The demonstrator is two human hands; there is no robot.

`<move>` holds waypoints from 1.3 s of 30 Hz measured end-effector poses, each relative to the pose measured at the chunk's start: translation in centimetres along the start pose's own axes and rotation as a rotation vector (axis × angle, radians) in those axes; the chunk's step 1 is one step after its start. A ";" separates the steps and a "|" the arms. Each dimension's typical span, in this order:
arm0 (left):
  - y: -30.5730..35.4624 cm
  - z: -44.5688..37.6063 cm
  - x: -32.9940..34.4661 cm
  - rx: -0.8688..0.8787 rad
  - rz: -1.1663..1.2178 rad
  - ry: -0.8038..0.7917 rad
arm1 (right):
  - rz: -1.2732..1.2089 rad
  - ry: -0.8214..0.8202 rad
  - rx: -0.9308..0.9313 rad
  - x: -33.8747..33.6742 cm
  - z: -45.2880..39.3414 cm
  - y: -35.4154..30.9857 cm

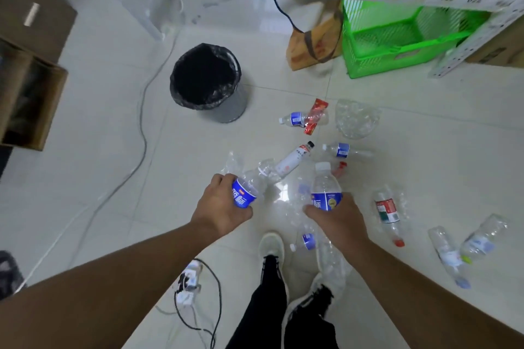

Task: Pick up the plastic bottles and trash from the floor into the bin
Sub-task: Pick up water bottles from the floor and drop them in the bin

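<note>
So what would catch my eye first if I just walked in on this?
Probably the two hands, the left hand and right hand, each gripping a blue-labelled bottle in the middle of the view. Next, the black-lined bin standing open on the floor ahead of them. Then the scatter of crushed clear bottles on the tiles to the right, plus the bright green crate under the shelf.

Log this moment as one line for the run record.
left hand: holds blue-label bottle | right hand: holds second blue-label bottle | bin: ahead, black liner | floor: more bottles remain
</note>
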State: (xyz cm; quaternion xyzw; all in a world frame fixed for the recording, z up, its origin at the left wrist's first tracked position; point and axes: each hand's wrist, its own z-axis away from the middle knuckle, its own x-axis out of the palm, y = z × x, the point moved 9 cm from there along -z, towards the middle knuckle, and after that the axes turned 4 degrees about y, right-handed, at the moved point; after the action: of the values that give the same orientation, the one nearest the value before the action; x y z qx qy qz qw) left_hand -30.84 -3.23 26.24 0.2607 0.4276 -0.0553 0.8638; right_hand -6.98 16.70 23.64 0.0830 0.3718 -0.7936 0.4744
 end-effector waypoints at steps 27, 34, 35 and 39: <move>-13.9 -17.9 -18.9 -0.042 0.160 -0.134 | -0.238 -0.017 0.041 19.3 -2.2 -23.0; -15.7 -25.1 -24.2 -0.143 0.194 -0.082 | -0.267 -0.054 0.003 24.9 -4.0 -31.6; -15.8 -25.6 -24.3 -0.161 0.212 -0.078 | -0.258 -0.052 0.009 25.2 -4.3 -32.1; -16.6 -26.7 -23.7 -0.210 0.270 -0.131 | -0.239 -0.074 0.051 26.5 -6.1 -33.5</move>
State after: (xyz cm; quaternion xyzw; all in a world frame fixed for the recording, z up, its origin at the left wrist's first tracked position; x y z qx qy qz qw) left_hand -70.01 -7.19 24.42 0.2200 0.3349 0.0893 0.9119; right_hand -49.89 11.61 23.61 0.0207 0.3408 -0.8562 0.3877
